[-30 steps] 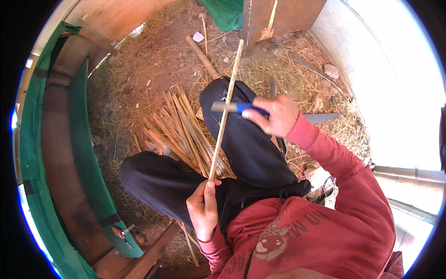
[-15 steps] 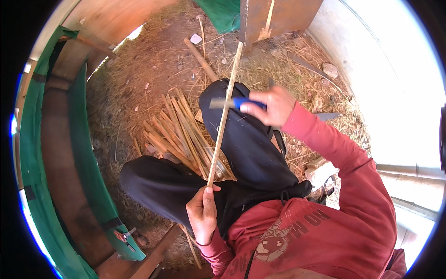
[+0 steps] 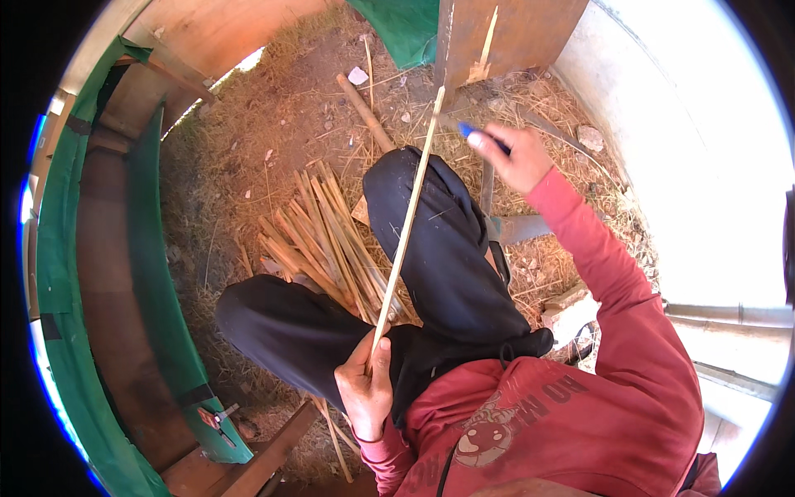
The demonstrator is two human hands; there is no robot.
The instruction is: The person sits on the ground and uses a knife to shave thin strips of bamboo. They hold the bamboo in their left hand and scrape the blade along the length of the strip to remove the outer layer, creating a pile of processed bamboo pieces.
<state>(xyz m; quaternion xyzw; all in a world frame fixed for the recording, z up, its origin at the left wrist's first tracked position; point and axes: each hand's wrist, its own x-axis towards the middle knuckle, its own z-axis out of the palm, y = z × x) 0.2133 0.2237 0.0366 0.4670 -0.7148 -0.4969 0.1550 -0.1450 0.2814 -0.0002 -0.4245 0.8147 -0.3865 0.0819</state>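
Head view: left hand [image 3: 364,383] pinches near end of pale stick [image 3: 412,209] between thumb and fingers; stick slants far and slightly right. Right hand [image 3: 520,159], fingers closed round blue-handled knife [image 3: 475,134], right of stick's far end; blade contact unclear.

A rough, dirt-floored work corner, like a shed or walled yard.
Bare soil [image 3: 290,116], strewn with dry straw [image 3: 207,224] and a pale stone [image 3: 590,137], serves as floor between a wooden panel wall [image 3: 236,37], green sheeting [image 3: 58,257] and a whitish wall [image 3: 683,157]; a heap of split sticks [image 3: 323,240] and the blue-handled blade [image 3: 470,130] in the right hand [image 3: 517,157] mark it as a place for handwork.
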